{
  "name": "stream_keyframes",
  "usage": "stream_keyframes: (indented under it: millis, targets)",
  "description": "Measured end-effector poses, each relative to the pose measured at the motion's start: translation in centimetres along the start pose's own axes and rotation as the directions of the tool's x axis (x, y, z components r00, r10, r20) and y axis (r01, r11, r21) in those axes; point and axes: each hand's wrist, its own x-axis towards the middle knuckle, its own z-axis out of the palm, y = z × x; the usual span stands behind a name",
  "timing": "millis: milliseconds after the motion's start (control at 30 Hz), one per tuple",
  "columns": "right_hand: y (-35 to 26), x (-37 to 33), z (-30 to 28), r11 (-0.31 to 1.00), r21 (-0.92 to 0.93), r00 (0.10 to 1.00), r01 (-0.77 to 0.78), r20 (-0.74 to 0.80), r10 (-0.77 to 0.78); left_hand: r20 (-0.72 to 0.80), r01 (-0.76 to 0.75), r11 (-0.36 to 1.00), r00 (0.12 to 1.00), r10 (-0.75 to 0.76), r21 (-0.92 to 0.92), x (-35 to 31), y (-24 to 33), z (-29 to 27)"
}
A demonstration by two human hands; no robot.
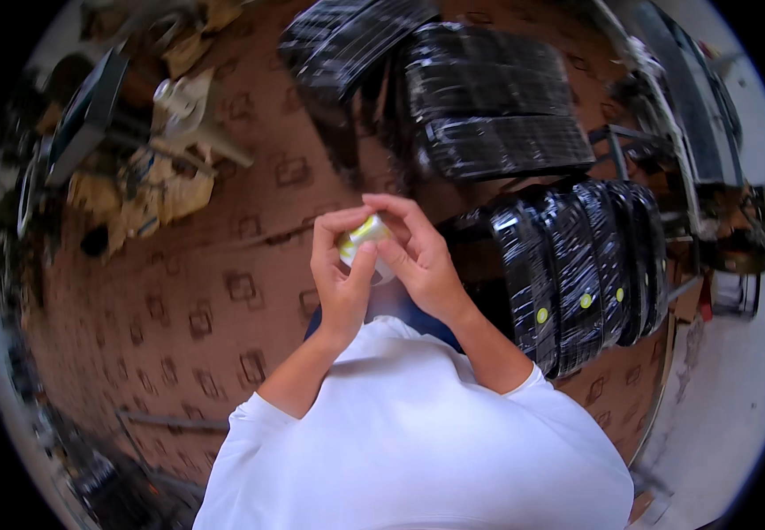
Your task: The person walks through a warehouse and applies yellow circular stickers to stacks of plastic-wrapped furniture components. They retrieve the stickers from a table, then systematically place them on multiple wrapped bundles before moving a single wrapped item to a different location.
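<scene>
In front of my chest I hold a small roll of yellow-green and white stickers (365,232) between both hands. My left hand (336,274) curls round its left side, thumb pressed on the near face. From the other side my right hand (422,256) grips it, the fingertips of both hands meeting above it. A pale strip hangs below the roll between my palms. To the right stands a row of black film-wrapped packages (568,256), several of them carrying a round yellow sticker (586,301).
More black-wrapped packages (493,88) lie ahead, with another wrapped bundle (347,44) to their left. A beige stool (192,115) with a white object on it stands far left, beside brown paper (166,194). Patterned brown carpet (179,283) covers the floor. A metal frame (179,424) is near left.
</scene>
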Motion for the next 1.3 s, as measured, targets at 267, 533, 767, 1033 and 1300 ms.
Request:
stream_keyframes:
  millis: [267,533,767,1033,1300]
  targets:
    - [-1.2,2.2,-3.1,0.977,-0.203,0.875,0.067,-0.458,-0.155,0.345,0.474,0.862,0.851,-0.396,-0.179,9.4,-2.2,4.9]
    - [-0.2,3.8,-4.1,0.969,-0.121,0.557,0.216,-0.799,-0.224,0.753,-0.512,0.835,0.625,0.204,0.199,21.6,-9.1,13.4]
    - [-0.6,5.7,-2.2,0.932,-0.268,0.201,0.245,-0.926,-0.319,0.889,-0.910,0.328,-0.085,0.450,-0.254,23.1,-16.3,19.8]
    - [-0.6,5.7,-1.2,0.902,-0.292,-0.070,0.319,-0.956,-0.284,0.986,-0.694,0.701,-0.115,0.117,-0.164,23.5,-11.5,14.6]
    - [-1.2,6.7,-5.0,0.887,-0.395,0.199,0.239,-0.874,-0.443,0.945,0.367,0.878,-0.012,-0.326,0.308,21.0,-4.0,12.2]
